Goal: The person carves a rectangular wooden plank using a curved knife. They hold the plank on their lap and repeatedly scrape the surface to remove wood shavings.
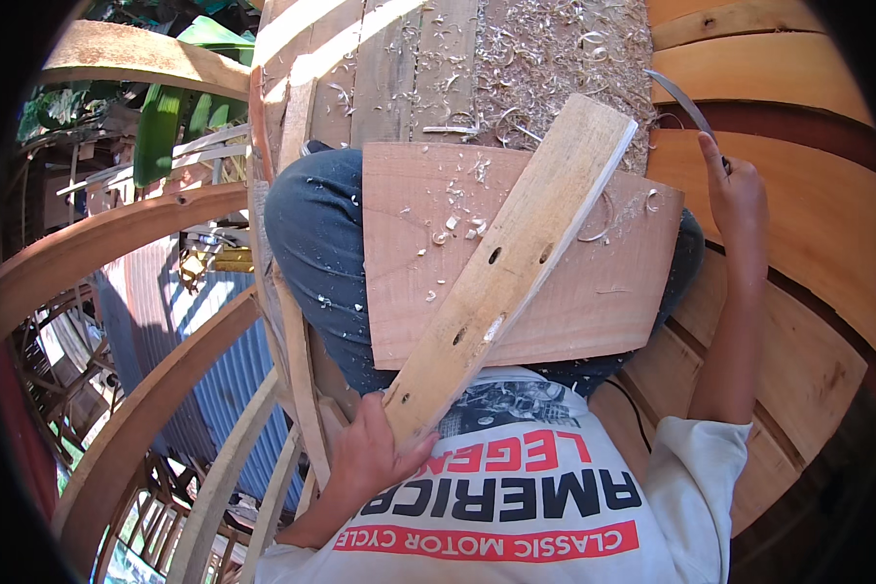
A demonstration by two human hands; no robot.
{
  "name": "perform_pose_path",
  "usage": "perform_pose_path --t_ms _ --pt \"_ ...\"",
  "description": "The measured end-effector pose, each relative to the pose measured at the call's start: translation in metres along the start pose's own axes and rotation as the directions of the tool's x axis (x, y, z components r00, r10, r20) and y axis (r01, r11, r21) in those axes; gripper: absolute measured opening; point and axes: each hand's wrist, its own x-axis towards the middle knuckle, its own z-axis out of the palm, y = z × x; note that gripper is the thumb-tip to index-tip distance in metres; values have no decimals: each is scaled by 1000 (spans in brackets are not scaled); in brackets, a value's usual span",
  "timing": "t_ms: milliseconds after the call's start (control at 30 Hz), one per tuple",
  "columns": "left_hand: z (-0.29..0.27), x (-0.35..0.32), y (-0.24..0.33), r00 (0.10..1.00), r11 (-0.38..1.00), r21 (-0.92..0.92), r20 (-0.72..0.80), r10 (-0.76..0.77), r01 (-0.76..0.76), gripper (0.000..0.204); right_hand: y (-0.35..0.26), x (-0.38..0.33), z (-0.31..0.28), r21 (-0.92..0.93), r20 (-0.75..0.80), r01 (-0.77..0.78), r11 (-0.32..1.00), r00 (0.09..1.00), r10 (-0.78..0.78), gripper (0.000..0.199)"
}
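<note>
"Head view: what took up the most room?"

"Curved planking (813,195) rose on the right, wooden ribs (117,232) bowed along the left, and a wooden floor (384,73) ran to the far side."

"And nearer?"

"Bent legs (311,234) in jeans, with a flat board (603,282) lying across them. Over it slanted a pale plank (511,273), from near left to far right, its far end reaching past the board."

"How were the hands?"

"The left hand (380,443) was wrapped around the plank's near end. The right hand (735,195), raised at the far right, was closed on the handle of a curved knife (686,96), its blade well apart from the plank."

"Anything smaller?"

"Curled shavings (474,230), scattered over board and floor."

"So which step was in hand?"

"Paring the plank, I judged, from the shavings and its pale right edge, though no blade touched wood just then."

"And the next move?"

"It seemed to call for a steady left grip and the blade laid shallowly against that edge, clear of the left hand."
</note>
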Motion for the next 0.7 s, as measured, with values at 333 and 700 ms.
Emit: perform_pose_path --t_ms 333,700 --pt "-8 11 12 998 998 -8 5 -59 59 75 -44 -149 -9 275 121 413 868 881 -458 54" --pt "-1 8 12 993 997 41 -96 62 -58 76 -50 -157 8 144 138 520 842 832 -537 53"
